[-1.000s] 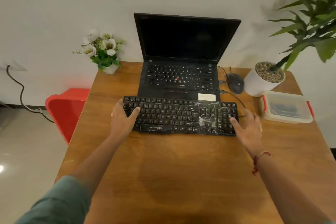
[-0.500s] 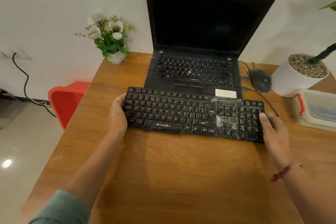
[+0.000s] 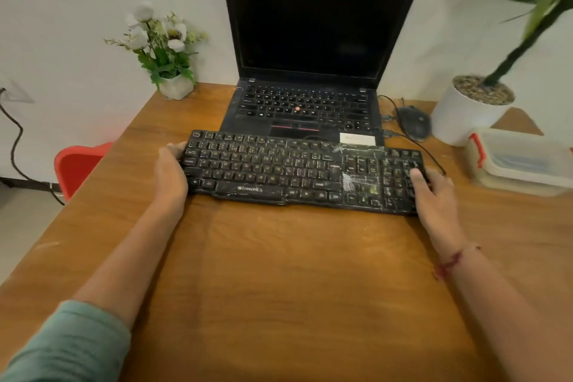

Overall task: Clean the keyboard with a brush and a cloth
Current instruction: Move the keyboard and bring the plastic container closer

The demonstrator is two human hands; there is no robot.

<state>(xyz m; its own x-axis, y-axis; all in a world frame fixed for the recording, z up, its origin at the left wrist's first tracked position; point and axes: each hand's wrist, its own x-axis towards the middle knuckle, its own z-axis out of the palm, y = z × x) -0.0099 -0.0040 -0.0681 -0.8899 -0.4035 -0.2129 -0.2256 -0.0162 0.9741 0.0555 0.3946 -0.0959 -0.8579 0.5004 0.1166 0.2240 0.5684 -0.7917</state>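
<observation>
Both hands are on it. The left hand [image 3: 170,174] wraps round the left end of the black, dust-streaked full-size keyboard [image 3: 304,172], and the right hand [image 3: 434,192] grips the right end, thumb lying across the number-pad keys. The keyboard sits across the middle of the brown wooden table [image 3: 294,288], right in front of the open black laptop [image 3: 310,71]; whether it is lifted or resting, I cannot tell. White smears show near the arrow keys. To the right are a black mouse [image 3: 414,122], a white plant pot topped with pebbles [image 3: 459,115] and a clear lidded plastic box with red clasps [image 3: 521,161]. White flowers in a small vase [image 3: 161,49] stand far left.
</observation>
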